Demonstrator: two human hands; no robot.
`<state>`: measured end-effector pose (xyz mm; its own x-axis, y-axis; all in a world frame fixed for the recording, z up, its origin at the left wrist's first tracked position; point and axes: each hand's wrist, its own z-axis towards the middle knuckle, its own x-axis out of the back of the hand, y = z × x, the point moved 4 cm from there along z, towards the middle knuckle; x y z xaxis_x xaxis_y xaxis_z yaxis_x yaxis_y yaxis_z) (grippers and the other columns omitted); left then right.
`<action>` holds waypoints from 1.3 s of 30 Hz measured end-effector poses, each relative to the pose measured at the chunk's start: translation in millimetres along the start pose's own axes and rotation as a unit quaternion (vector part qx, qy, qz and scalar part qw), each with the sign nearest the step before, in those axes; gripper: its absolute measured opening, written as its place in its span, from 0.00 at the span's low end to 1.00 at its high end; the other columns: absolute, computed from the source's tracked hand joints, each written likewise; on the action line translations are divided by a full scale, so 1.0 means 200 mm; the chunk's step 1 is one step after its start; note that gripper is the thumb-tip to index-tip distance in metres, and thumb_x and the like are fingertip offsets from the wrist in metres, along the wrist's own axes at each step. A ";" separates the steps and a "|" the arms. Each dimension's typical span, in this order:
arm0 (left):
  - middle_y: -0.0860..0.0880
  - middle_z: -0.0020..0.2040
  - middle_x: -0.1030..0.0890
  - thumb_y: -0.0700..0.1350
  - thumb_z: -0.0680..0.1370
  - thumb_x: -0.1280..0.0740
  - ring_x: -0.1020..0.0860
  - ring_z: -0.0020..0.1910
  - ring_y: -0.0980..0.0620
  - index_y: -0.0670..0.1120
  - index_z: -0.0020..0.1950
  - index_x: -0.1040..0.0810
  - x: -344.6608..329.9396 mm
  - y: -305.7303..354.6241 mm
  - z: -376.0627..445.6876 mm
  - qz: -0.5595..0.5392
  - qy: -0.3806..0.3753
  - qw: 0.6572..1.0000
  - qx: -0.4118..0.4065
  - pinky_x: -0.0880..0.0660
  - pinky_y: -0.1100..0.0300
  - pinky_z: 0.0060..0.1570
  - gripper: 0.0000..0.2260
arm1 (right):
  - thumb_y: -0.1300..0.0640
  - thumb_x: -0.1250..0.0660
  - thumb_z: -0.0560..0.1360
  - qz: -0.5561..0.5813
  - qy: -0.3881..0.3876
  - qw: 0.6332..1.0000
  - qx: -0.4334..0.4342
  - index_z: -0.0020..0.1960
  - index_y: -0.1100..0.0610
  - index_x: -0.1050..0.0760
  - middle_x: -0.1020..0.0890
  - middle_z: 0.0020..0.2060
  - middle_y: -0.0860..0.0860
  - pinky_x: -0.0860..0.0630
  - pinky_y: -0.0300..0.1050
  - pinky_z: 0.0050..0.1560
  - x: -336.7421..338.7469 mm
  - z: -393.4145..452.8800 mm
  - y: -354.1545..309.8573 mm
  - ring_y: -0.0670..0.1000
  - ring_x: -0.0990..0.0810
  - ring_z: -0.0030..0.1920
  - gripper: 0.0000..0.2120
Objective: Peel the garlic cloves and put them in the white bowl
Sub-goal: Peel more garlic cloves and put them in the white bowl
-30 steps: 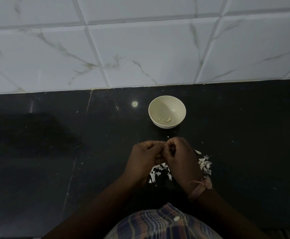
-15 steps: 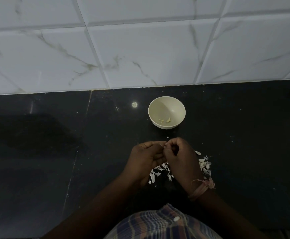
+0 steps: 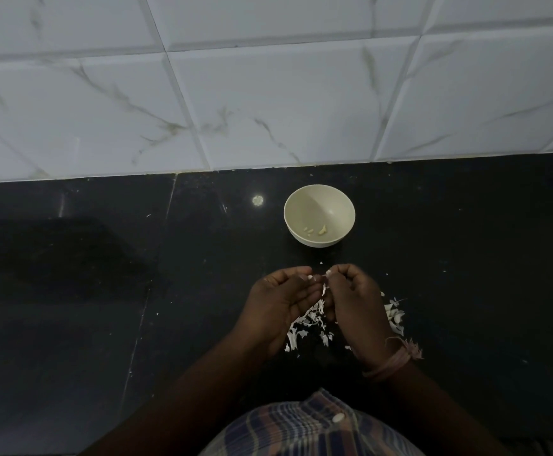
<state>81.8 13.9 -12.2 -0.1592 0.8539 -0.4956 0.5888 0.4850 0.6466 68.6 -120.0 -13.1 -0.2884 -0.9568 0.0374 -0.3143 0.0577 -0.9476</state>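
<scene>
The left hand (image 3: 281, 302) and right hand (image 3: 355, 302) met fingertip to fingertip above the dark counter (image 3: 104, 307). The left hand's thumb and forefinger pinched a small pale garlic clove (image 3: 308, 277), barely showing past the fingertips. The right hand's curled fingers pinched a strip of garlic skin (image 3: 326, 284) that hung down in the narrow gap between the two hands. Whether the strip was still joined to the clove could not be told.

Beneath and between the hands lay a scatter of white peel scraps (image 3: 304, 327), with more on the counter just right of the right hand, partly hidden by that hand and its wrist. A pinkish thread band (image 3: 397, 358) circled the right wrist. A checked shirt (image 3: 304, 426) filled the bottom edge of the view.

Beyond the fingertips, apart from them and nothing between, stood the white bowl (image 3: 301, 205), with a few peeled pieces (image 3: 316, 230) in its bottom. Behind it rose the marbled tile wall (image 3: 268, 103).
</scene>
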 end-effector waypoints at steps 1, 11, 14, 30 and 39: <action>0.36 0.53 0.15 0.34 0.81 0.34 0.14 0.51 0.45 0.35 0.57 0.20 0.00 0.00 0.00 0.000 0.000 1.000 -0.001 0.17 0.59 0.49 0.07 | 0.59 0.40 0.80 -0.007 -0.004 1.000 0.007 0.44 0.60 0.24 0.25 0.29 0.53 0.32 0.46 0.31 0.00 0.00 -0.01 0.52 0.29 0.30 0.09; 0.38 0.51 0.14 0.33 0.78 0.30 0.14 0.48 0.46 0.36 0.56 0.20 0.05 0.01 0.00 0.058 0.032 0.997 -0.046 0.17 0.57 0.50 0.07 | 0.49 0.38 0.83 -0.172 0.027 0.982 0.071 0.39 0.54 0.28 0.24 0.32 0.48 0.30 0.47 0.37 0.00 -0.01 -0.01 0.47 0.26 0.32 0.16; 0.39 0.47 0.14 0.33 0.79 0.31 0.14 0.44 0.49 0.36 0.54 0.20 0.07 0.00 0.00 0.072 0.041 0.996 -0.045 0.17 0.60 0.46 0.05 | 0.61 0.37 0.81 -0.251 -0.016 0.965 0.078 0.51 0.51 0.23 0.18 0.46 0.45 0.25 0.43 0.48 -0.01 -0.02 0.03 0.43 0.20 0.46 0.07; 0.34 0.52 0.15 0.34 0.77 0.29 0.18 0.55 0.36 0.36 0.55 0.17 0.09 -0.06 -0.01 0.068 0.042 0.995 -0.055 0.23 0.44 0.63 0.08 | 0.60 0.29 0.77 -0.238 -0.003 0.948 0.212 0.63 0.48 0.22 0.18 0.52 0.41 0.22 0.37 0.53 -0.01 -0.12 -0.04 0.40 0.19 0.52 0.16; 0.38 0.47 0.13 0.40 0.75 0.24 0.15 0.52 0.35 0.44 0.51 0.14 0.07 -0.01 -0.06 0.202 0.037 0.969 -0.134 0.20 0.37 0.59 0.05 | 0.66 0.29 0.75 -0.121 0.001 0.981 0.155 0.56 0.52 0.22 0.16 0.43 0.46 0.23 0.32 0.48 -0.01 -0.10 -0.07 0.43 0.17 0.46 0.14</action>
<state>68.4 27.8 -13.7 -0.0205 0.9908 -0.1337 0.3885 0.1311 0.9120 54.6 -113.3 6.4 -0.2418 -0.9313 0.2725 -0.0845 -0.2596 -0.9620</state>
